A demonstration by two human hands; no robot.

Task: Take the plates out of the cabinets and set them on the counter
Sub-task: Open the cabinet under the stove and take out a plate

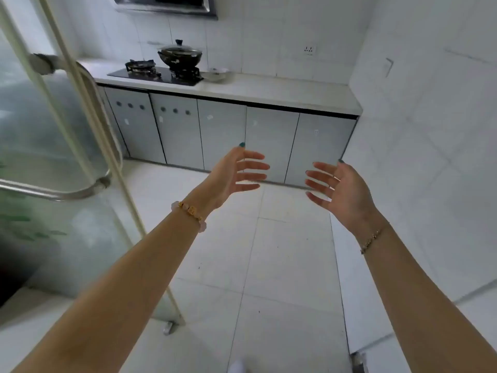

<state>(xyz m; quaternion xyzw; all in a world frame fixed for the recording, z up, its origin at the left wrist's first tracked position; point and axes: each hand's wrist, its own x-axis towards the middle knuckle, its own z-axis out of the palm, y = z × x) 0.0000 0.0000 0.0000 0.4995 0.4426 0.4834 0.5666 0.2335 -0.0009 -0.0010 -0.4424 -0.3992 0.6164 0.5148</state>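
My left hand (233, 173) and my right hand (337, 188) are held out in front of me over the floor, palms facing each other, fingers spread, holding nothing. Across the room runs a white counter (282, 94) with a row of grey cabinet doors (271, 144) under it, all shut. No plates show; the insides of the cabinets are hidden. A whitish bowl (216, 74) sits on the counter beside the hob. Both hands are well short of the cabinets.
A black gas hob (156, 74) with a lidded wok (179, 56) sits on the counter's left part. A glass door with a steel handle (67, 195) stands open at my left. White tiled wall closes the right side; white tiled floor (282, 265) lies ahead.
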